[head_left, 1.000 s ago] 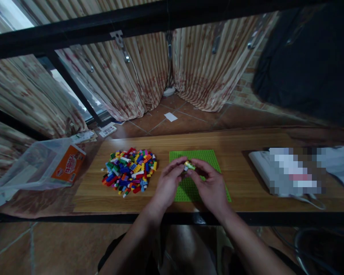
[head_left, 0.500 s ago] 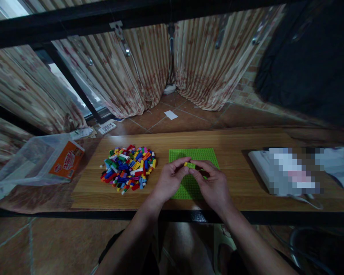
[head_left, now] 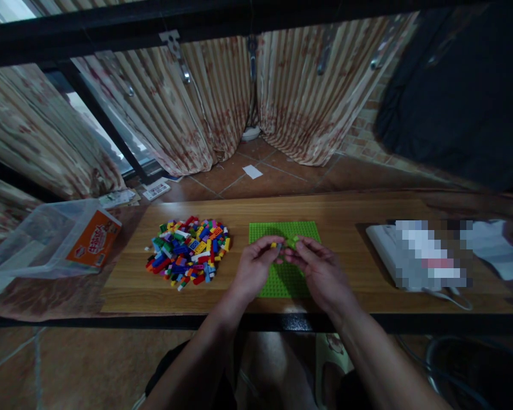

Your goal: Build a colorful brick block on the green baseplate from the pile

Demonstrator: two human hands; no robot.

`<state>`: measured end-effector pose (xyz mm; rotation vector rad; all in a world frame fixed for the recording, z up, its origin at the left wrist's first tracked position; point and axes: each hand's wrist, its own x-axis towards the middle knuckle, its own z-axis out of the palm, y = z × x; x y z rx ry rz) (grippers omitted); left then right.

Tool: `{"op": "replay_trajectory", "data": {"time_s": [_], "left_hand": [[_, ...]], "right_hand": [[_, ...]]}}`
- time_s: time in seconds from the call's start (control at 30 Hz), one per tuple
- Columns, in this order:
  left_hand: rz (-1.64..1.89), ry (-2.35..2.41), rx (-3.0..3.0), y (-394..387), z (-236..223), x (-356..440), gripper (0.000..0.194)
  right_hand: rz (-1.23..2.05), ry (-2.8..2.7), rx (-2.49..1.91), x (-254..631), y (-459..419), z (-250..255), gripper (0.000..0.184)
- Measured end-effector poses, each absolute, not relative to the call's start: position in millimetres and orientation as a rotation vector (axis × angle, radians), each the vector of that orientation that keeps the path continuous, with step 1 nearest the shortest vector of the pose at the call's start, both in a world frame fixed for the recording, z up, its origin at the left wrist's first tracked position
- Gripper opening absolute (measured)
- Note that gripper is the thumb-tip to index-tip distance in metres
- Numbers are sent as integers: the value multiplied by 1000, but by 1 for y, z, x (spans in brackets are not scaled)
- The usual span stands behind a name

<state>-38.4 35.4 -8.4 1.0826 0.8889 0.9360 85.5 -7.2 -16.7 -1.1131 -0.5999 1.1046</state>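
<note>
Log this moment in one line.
left hand: pinching small yellow piece | right hand: pinching small green piece | beneath: flat green studded baseplate

Dim overall, with pale light entering at the left through the window (head_left: 90, 124). A glint marks the black front edge (head_left: 297, 322) of the worktop (head_left: 346, 228); shadow darkens the green baseplate (head_left: 284, 282). The green piece (head_left: 291, 242) at the right fingers (head_left: 314, 251) looks soft. Blocky pixelation covers part of the white device (head_left: 381, 246); wide-angle distortion stretches the margins.

Both hands (head_left: 255, 265) (head_left: 325, 273) hold small bricks (head_left: 291, 242) (head_left: 274, 245) over a green baseplate (head_left: 282, 283).
</note>
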Motion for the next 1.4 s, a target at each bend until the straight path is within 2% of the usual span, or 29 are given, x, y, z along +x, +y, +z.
{"op": "replay_trajectory", "data": {"time_s": [0.1, 0.3, 0.57, 0.73, 0.87, 0.97, 1.13, 1.3, 1.4], "left_hand": [[910, 899, 914, 35, -5, -39, 18], [708, 783, 681, 31, 1, -38, 44], [786, 790, 761, 29, -5, -35, 45], [812, 754, 759, 24, -6, -35, 47], [791, 798, 842, 25, -6, -40, 46], [750, 972, 1205, 33, -5, -56, 41], [494, 1607, 1955, 47, -3, -95, 33], [147, 1927, 2153, 44, -6, -111, 31], [81, 1948, 2117, 43, -3, -113, 26]], "right_hand": [[1057, -633, -1161, 86, -9, -16, 30], [1066, -781, -1209, 82, -11, -14, 32], [728, -1200, -1379, 81, -16, -15, 30], [844, -1031, -1290, 70, -12, -14, 24], [1016, -722, -1144, 63, -4, -14, 27], [961, -709, -1214, 61, -1, -15, 30], [728, -1065, -1512, 53, 4, -22, 27], [676, -1449, -1535, 28, 12, -32, 22], [629, -1603, -1527, 12, 19, -39, 30]]}}
